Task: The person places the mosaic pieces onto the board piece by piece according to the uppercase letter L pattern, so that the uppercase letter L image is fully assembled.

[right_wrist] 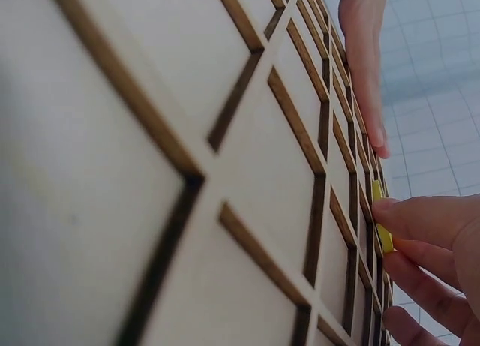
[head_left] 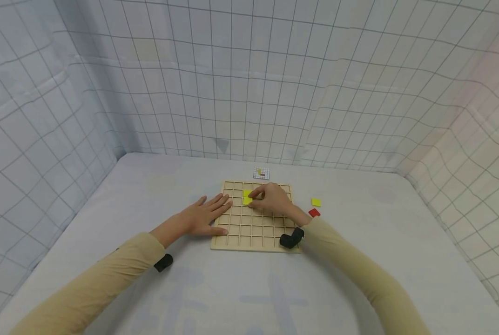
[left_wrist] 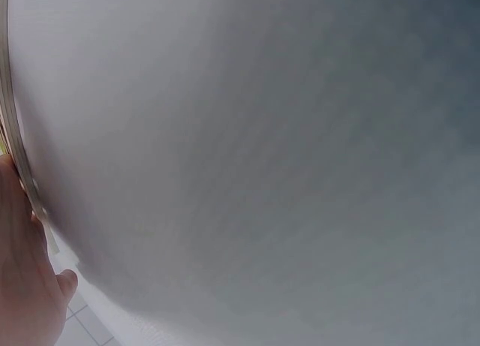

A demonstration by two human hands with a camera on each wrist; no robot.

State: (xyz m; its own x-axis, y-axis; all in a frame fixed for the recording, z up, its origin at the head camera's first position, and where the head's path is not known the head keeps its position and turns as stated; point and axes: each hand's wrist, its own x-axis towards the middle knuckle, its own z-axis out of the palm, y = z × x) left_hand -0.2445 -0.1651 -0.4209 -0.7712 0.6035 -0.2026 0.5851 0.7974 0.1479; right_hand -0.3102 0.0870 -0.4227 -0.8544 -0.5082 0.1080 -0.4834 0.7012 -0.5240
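A square wooden grid board [head_left: 255, 243] lies on the white tabletop. Two yellow tiles [head_left: 247, 201] sit one behind the other in neighbouring cells of its upper part. My right hand [head_left: 272, 199] reaches over the board, thumb and fingers bent at the nearer tile. Up close in the right wrist view, those fingers pinch a yellow tile [right_wrist: 384, 239] at the grid's surface. My left hand [head_left: 203, 217] rests with spread, straight fingers on the board's left edge; the left wrist view shows only part of that hand [left_wrist: 28, 278] beside the board's side.
To the right of the board lie a loose yellow tile [head_left: 316, 202] and a red tile [head_left: 314, 212], the red one partly behind the right forearm. A small printed grid card [head_left: 261, 173] sits behind the board. Grid-patterned white curtains [head_left: 241, 83] enclose the table's back and sides.
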